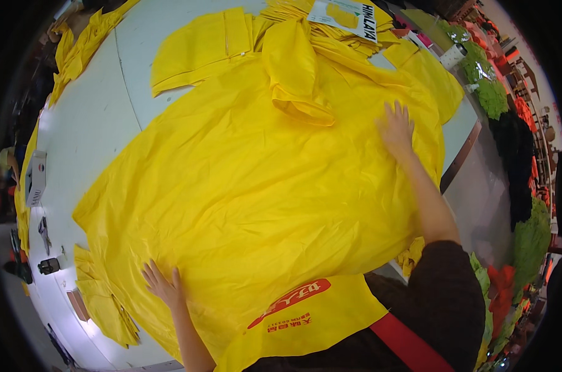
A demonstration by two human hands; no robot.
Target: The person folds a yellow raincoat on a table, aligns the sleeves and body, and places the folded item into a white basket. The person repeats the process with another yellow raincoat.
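Note:
A large yellow garment (250, 192) of thin, shiny fabric is spread over the white table, its surface lightly wrinkled. One sleeve (296, 68) lies folded back on top of it, with the cuff toward me. My left hand (162, 282) rests on the near left part of the cloth, fingers spread. Farther off, at the right side, my right hand (397, 127) lies on the fabric with its fingers apart, slightly blurred. Neither hand grips anything. I wear a yellow apron (330, 316) with red print and a red strap, and its edge meets the garment.
Stacked yellow pieces (200, 49) lie at the far side, with a printed bag (343, 18) on top. More yellow cloth (107, 297) sits at the left, near a small black object (48, 266) and a white box (36, 180). Green cloth heaps (532, 242) lie beyond the right table edge.

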